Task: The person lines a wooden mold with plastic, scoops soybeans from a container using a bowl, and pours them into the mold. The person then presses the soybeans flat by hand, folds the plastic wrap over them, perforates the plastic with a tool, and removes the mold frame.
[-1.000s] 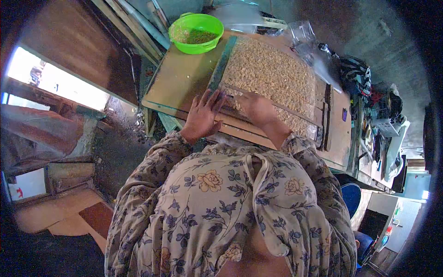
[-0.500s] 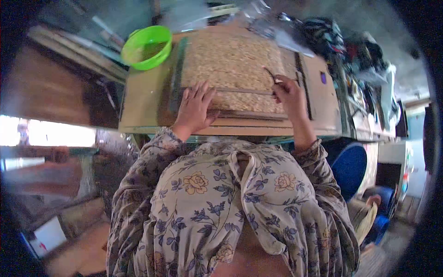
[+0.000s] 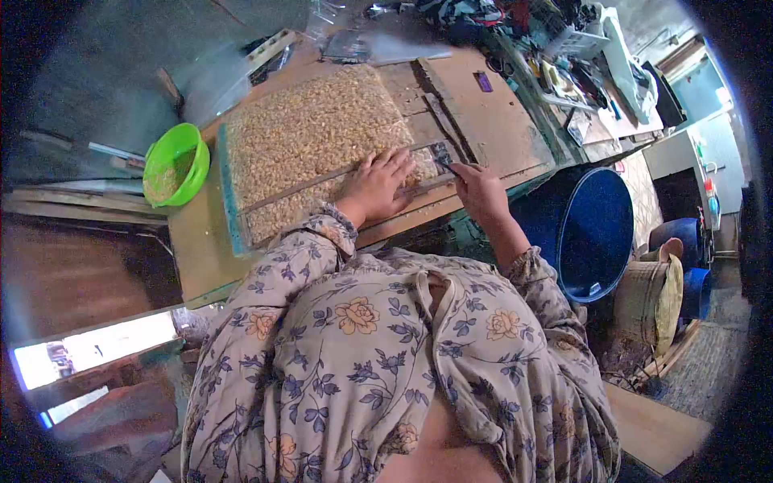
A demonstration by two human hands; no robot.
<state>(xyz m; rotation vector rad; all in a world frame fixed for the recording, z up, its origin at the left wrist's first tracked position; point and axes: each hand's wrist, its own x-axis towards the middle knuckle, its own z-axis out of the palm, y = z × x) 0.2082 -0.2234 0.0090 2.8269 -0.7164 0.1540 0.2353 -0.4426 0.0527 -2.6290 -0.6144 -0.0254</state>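
Note:
A flat slab of pale, grainy pieces (image 3: 306, 129) under clear film lies on the wooden table. Across its near part runs a thin strip (image 3: 298, 187). My left hand (image 3: 380, 185) rests flat with its fingers spread over the strip and the slab's near right part. At the slab's near right corner, my right hand (image 3: 481, 193) is closed round a small dark tool (image 3: 443, 157), whose far end touches the strip's end.
A green basin (image 3: 177, 165) with grainy contents stands at the table's left. Dark wooden bars (image 3: 447, 113) and a purple item (image 3: 482, 81) lie right of the slab. A blue barrel (image 3: 596, 233) stands beside the table at right.
The view has turned and shifted rightward. My left hand has moved along the strip to its right part. My right hand has brought the raised tool down to the slab's near right corner.

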